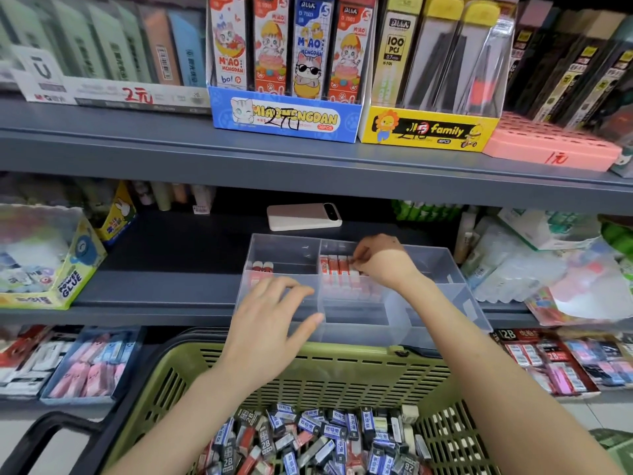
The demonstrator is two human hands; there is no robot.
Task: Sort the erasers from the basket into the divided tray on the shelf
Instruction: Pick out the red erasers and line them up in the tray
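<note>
Head view, red-sleeved erasers, clear divided tray

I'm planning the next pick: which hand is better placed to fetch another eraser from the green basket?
Left. The left hand rests open and empty on the divided tray front wall, right above the basket. The right hand is busy inside the tray, fingers curled on the red erasers.

Bright, even overhead light; shadows are kept soft. The back of the lower shelf is left in deep shade under the upper shelf. Soft glare is picked up on the divided tray walls. Centre is rendered sharp; shelf lines are bowed and goods at left and right shelf ends are blurred.
</note>
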